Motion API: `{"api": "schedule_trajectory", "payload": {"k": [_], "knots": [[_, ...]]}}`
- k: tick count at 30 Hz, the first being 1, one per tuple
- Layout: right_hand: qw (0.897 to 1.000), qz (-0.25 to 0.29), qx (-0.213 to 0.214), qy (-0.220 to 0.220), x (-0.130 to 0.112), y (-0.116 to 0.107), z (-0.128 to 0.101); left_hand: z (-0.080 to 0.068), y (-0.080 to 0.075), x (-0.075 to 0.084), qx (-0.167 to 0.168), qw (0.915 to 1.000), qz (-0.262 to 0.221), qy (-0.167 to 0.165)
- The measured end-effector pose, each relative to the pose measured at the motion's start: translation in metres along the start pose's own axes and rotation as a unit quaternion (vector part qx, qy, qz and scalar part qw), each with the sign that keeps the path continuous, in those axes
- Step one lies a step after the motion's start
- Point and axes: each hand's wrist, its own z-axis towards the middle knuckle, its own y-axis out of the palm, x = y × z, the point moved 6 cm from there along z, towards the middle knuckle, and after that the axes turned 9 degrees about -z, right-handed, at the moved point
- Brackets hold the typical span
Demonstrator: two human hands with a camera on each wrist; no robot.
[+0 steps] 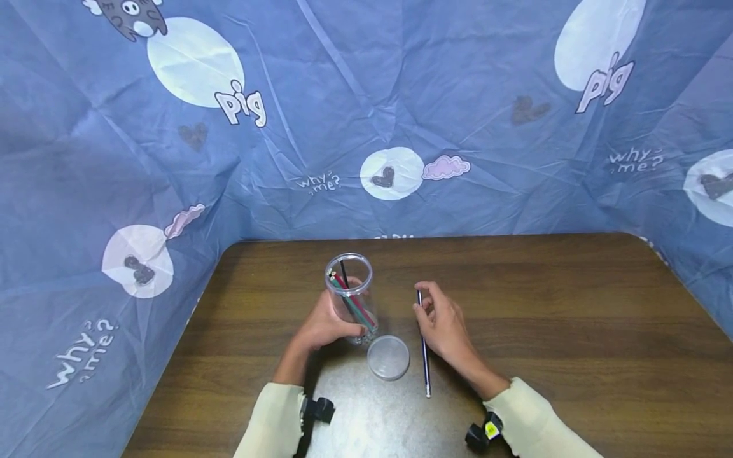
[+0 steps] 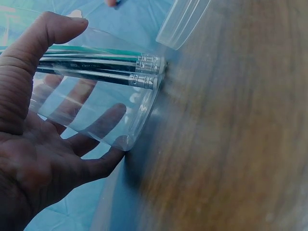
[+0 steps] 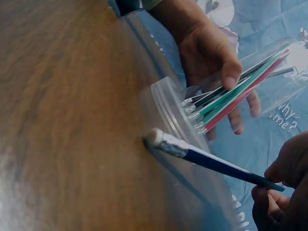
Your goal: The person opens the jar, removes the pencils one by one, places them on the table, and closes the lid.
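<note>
My left hand (image 1: 328, 323) grips a clear plastic jar (image 1: 368, 298) that stands upright and uncovered on the table, thumb at the near side and fingers round the far side. Inside lean several pencils (image 3: 231, 98), dark, green and red, their eraser ends at the jar's bottom. My right hand (image 1: 445, 326) pinches a dark blue pencil (image 1: 425, 369) near its far end between thumb and fingertips. Its white eraser (image 3: 155, 137) points toward me, close over the table. Between the hands, a round translucent lid (image 1: 389, 358) lies flat just in front of the jar.
The brown wood-grain table (image 1: 572, 331) extends well to the right of my hands. A blue printed cloth (image 1: 487, 114) hangs behind the table and along its sides. Each wrist carries a small black camera, one on the left sleeve (image 1: 275, 413) and one on the right.
</note>
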Motion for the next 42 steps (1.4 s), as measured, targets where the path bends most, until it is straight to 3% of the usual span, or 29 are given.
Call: {"api": "schedule_trajectory", "payload": {"k": [12,18,27,42], "knots": [[0.997,-0.049,-0.058,0.006,0.011,0.014,-0.008,-0.002,0.0,-0.001,0.001,1.0,0.005,0.0],[0.993,-0.073,-0.092,0.035,0.018,0.021,-0.015,-0.005,0.002,-0.002,0.002,1.0,0.002,-0.004],[0.986,-0.12,-0.098,0.06,0.021,0.021,-0.013,-0.002,0.003,-0.001,-0.003,1.0,-0.004,0.005],[0.981,-0.146,-0.107,0.064,0.019,0.018,-0.011,0.001,0.001,0.002,0.005,0.9999,0.011,0.008]]}}
